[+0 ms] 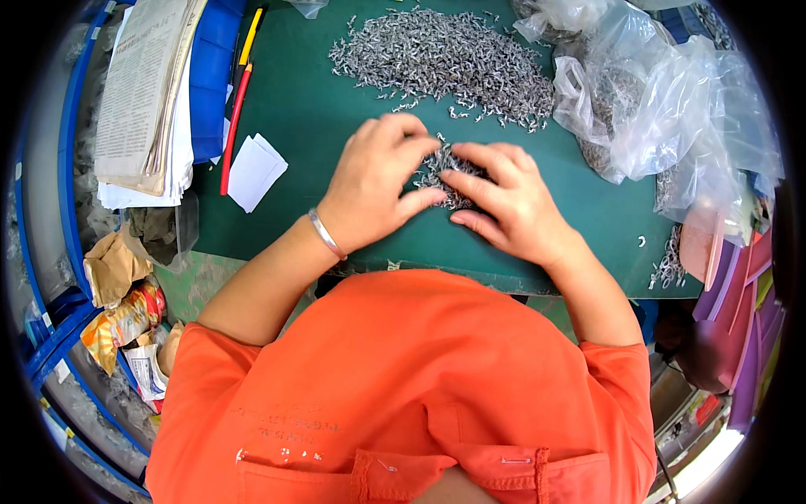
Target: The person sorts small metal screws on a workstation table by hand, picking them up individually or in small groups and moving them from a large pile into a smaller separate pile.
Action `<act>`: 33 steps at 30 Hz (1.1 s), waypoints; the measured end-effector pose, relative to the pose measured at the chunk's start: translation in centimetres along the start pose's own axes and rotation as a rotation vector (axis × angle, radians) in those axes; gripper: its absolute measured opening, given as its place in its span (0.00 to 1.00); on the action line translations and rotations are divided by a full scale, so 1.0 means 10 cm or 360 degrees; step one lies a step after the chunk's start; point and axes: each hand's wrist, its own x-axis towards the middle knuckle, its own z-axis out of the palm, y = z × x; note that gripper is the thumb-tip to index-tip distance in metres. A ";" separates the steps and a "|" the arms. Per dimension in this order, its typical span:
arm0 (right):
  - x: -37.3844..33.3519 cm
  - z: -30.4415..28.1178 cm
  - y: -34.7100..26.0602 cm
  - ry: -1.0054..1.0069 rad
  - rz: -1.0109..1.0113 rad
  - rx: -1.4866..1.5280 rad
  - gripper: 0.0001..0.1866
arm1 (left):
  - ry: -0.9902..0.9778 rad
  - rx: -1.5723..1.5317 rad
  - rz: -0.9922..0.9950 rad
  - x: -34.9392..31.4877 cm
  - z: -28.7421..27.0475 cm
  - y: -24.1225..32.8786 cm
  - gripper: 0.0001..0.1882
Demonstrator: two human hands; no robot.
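Note:
Between my hands lies a small heap of little grey metal pieces, hook-like in shape, on the green tabletop. My left hand curves around the heap's left side, thumb and fingers apart, their tips touching the pieces. From the right, my right hand reaches over it with fingers spread, resting on the pieces. No single piece shows gripped in either hand; parts of the heap are hidden under the fingers. Farther back spreads a much larger pile of the same grey pieces.
Clear plastic bags, some with grey pieces inside, crowd the right. A few loose pieces lie near the right front edge. To the left are a blue bin, stacked papers, a red pen, a yellow-black cutter and white slips.

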 end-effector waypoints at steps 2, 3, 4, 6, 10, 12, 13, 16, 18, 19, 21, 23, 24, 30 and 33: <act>-0.07 0.13 0.00 0.0090 -0.0013 0.0159 0.19 | -0.0118 -0.0175 -0.0025 -0.08 0.07 0.04 0.14; -0.09 0.15 -0.03 0.0164 -0.0019 0.0181 0.14 | -0.0089 -0.0254 -0.0069 -0.10 0.08 0.09 0.10; -0.09 0.14 -0.03 0.0151 -0.0012 0.0284 0.13 | -0.0126 -0.0323 -0.0075 -0.11 0.07 0.09 0.10; -0.07 0.09 -0.04 0.0122 0.0002 0.0489 0.10 | -0.0201 -0.0461 -0.0088 -0.12 0.05 0.06 0.09; 0.22 0.08 0.07 0.0355 -0.0014 0.0115 0.11 | 0.0258 0.0041 -0.0082 0.09 -0.02 -0.06 0.12; 0.24 0.15 0.14 0.0362 0.0059 0.0007 0.14 | 0.0344 0.0229 -0.0165 0.17 0.02 -0.11 0.14; 0.24 0.18 0.17 0.0367 0.0051 -0.0031 0.15 | 0.0256 0.0204 -0.0140 0.16 0.02 -0.12 0.14; 0.16 0.10 0.18 0.0258 0.0098 0.0028 0.17 | 0.0038 0.0043 -0.0122 0.08 0.01 -0.14 0.13; 0.08 0.06 0.21 0.0249 0.0166 0.0115 0.18 | -0.0042 -0.0183 -0.0185 0.01 0.01 -0.15 0.14; 0.07 0.06 0.19 0.0362 0.0243 0.0018 0.19 | 0.0006 -0.0201 -0.0235 0.00 0.02 -0.15 0.15; 0.11 0.07 0.17 0.0436 0.0206 -0.0069 0.18 | 0.0193 -0.0066 -0.0183 0.07 0.07 -0.12 0.16; 0.11 0.09 0.19 0.0363 0.0098 -0.0077 0.19 | 0.0296 0.0066 -0.0133 0.16 0.11 -0.08 0.18; 0.09 0.07 0.18 0.0283 0.0115 0.0020 0.19 | 0.0267 0.0045 -0.0108 0.18 0.12 -0.08 0.18; 0.25 0.14 0.12 0.0491 0.0183 -0.0080 0.19 | 0.0333 -0.0158 -0.0254 0.20 0.22 -0.12 0.24; 0.26 0.14 0.15 0.0344 0.0156 0.0054 0.17 | 0.0204 -0.0280 -0.0299 0.17 0.20 -0.12 0.26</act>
